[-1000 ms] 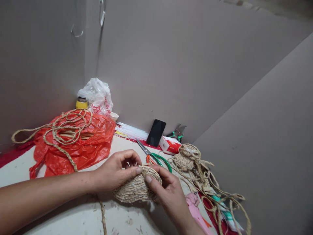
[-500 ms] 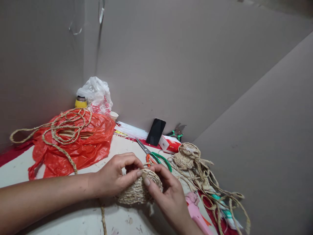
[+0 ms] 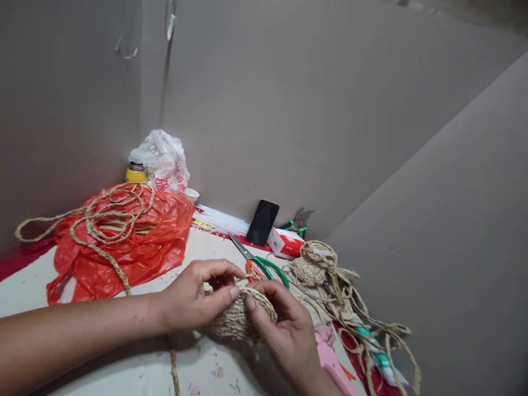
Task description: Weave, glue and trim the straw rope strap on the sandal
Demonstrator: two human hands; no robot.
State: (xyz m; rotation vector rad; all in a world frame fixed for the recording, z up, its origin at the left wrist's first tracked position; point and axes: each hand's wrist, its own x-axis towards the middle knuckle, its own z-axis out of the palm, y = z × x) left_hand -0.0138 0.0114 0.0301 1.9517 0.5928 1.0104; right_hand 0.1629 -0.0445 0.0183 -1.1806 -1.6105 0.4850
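Note:
A small woven straw basket [image 3: 231,322] of coiled braid is held between both hands above the white tabletop. My left hand [image 3: 202,294] pinches its upper rim with thumb and forefinger; the other fingers are partly hidden behind it. My right hand [image 3: 284,324] grips the rim from the right, thumb in front and fingers behind. A braided straw cord [image 3: 174,366] runs from under my left forearm toward the front edge. Just behind the hands lie scissors [image 3: 270,267] with green handles, beside an orange-handled tool [image 3: 250,268] partly covered by the fingers.
At left, a red plastic bag [image 3: 165,231] bears a loose braided cord [image 3: 111,234]. Behind it stand a yellow jar [image 3: 136,173] and a white bag [image 3: 165,154]. A phone [image 3: 263,223] leans on the wall near pruners [image 3: 297,223]. Straw coils [image 3: 315,264] and a pink tool [image 3: 332,357] lie right.
The basket has tilted and shifted slightly to the right, and less of its lower side shows. Both hands keep hold of the rim, the left thumb having slid slightly left.

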